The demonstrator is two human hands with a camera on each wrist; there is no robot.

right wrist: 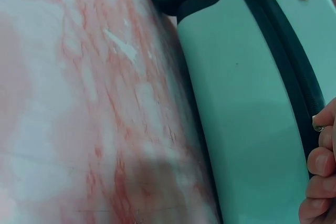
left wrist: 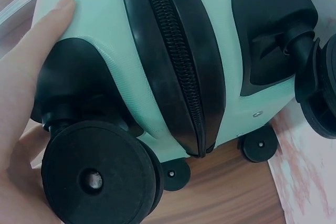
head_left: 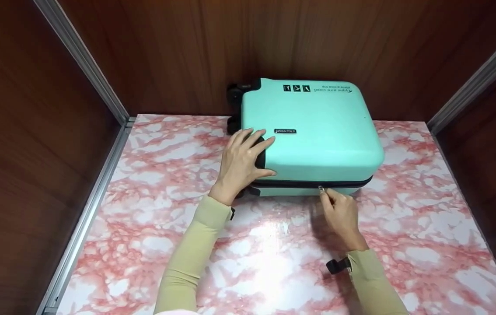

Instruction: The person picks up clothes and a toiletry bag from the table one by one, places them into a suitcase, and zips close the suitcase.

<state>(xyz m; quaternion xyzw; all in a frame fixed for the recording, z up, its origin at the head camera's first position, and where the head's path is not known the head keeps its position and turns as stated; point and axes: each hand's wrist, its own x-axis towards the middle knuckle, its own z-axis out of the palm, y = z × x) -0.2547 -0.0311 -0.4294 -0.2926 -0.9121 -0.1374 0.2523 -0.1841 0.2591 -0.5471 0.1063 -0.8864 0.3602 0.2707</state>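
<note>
A mint-green hard-shell suitcase (head_left: 318, 118) lies flat, its black wheels toward the left. My left hand (head_left: 238, 159) rests with spread fingers over its near left corner, the thumb on the side just above the zipper. In the left wrist view that hand lies beside a black caster wheel (left wrist: 100, 177), and the closed zipper teeth (left wrist: 170, 40) run between black bands. My right hand (head_left: 342, 212) pinches a small metal zipper pull (right wrist: 318, 127) on the near long side, its other fingers curled. Most of the pull is hidden by the fingertips.
The suitcase lies on a pink-and-white marbled surface (head_left: 143, 218), close to the brown wood-grain back panel (head_left: 165, 57). Similar panels rise at left and right, with a metal frame strip (head_left: 95, 201) along the left edge. Black bands sit on both wrists.
</note>
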